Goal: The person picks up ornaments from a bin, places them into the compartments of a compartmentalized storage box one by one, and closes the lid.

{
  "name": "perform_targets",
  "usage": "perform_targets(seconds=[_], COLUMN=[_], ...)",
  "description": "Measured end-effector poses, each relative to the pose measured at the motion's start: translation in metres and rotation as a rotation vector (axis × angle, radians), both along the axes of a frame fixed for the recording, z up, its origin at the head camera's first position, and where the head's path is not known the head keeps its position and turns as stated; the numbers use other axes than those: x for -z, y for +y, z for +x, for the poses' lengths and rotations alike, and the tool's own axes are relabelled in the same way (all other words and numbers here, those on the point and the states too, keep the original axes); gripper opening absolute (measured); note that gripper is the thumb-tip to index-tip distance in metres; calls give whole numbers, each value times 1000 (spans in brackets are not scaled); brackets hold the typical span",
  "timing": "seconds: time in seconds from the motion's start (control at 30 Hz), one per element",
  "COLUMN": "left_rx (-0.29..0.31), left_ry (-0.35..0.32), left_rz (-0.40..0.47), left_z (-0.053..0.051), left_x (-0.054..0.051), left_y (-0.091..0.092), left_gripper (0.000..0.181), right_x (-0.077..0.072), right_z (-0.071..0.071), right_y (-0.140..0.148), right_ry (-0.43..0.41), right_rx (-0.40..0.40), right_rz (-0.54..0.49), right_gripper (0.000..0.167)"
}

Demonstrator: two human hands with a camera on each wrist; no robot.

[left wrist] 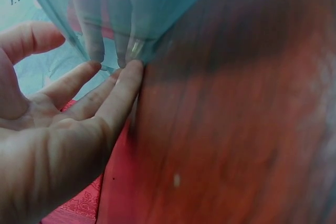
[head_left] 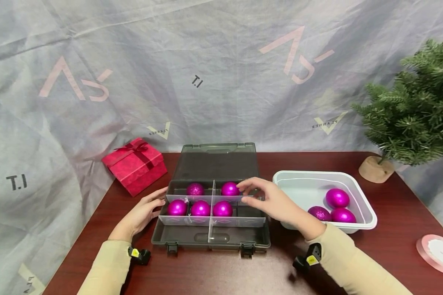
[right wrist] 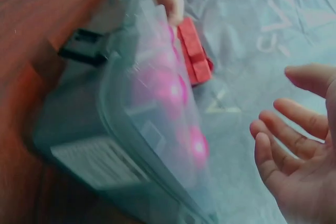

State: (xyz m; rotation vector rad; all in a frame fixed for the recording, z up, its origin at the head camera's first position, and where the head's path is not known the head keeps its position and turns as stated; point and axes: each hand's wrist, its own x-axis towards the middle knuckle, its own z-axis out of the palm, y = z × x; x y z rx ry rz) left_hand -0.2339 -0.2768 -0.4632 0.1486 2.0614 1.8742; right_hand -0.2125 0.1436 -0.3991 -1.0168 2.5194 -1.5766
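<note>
A dark translucent divider box [head_left: 240, 234] stands with its lid raised at the back. Two purple balls lie in its back row, a glittery one [head_left: 195, 189] on the left and a shiny one [head_left: 230, 189] on the right. The middle row holds three more shiny balls [head_left: 200, 208]. My left hand [head_left: 141, 213] rests extended fingertips against the box's left side; the left wrist view shows this hand [left wrist: 68, 114] beside the clear wall. Over the box's right part, my right hand [head_left: 269, 200] is beside the back right ball. In the right wrist view that hand [right wrist: 299, 150] has loosely bent fingers and holds nothing.
Right of the box, a white tub [head_left: 295, 175] contains three purple balls [head_left: 337, 198]. A red gift box [head_left: 134, 166] sits at back left, a small artificial tree [head_left: 417, 110] at back right. A pink ribbon roll [head_left: 439, 254] lies near the right edge.
</note>
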Motion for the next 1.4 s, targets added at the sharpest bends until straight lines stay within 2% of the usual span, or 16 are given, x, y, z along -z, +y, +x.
perform_targets(seconds=[0.23,0.43,0.53,0.67,0.8,0.93,1.03,1.1,1.23,1.4], left_rx=[-5,-8,-12,-16,-19,-18,-17,-16,-18,-12], left_ry=[-1,-7,-6,-10,-15,-13,-13,-13,-17,-16], left_rz=[5,-4,-10,-12,-15,-14,-14,-17,-15,-9], left_z=[-1,-2,-3,-4,-4,-3,-3,-3,-3,-2], left_x=[1,1,1,1,1,0,-1,-1,-1,2], left_y=[0,-1,-1,-1,-2,-2,-1,-1,-1,-2], left_gripper=[66,66,65,66,66,65,65,65,66,66], right_x=[-14,-29,-37,-39,-32,-16,-3,4,14,22], right_z=[-4,-7,-5,-2,0,-4,-7,-8,-10,-10], right_y=[39,81,103,129,148,162,171,176,182,186], right_ry=[17,28,16,3,7,17,-12,-66,-136,-109], right_rx=[-33,-29,14,74,75,-5,-68,-93,-107,-113], right_rz=[-10,-13,28,136,215,227,238,246,280,358], right_gripper=[32,34,32,30,29,30,30,31,35,36])
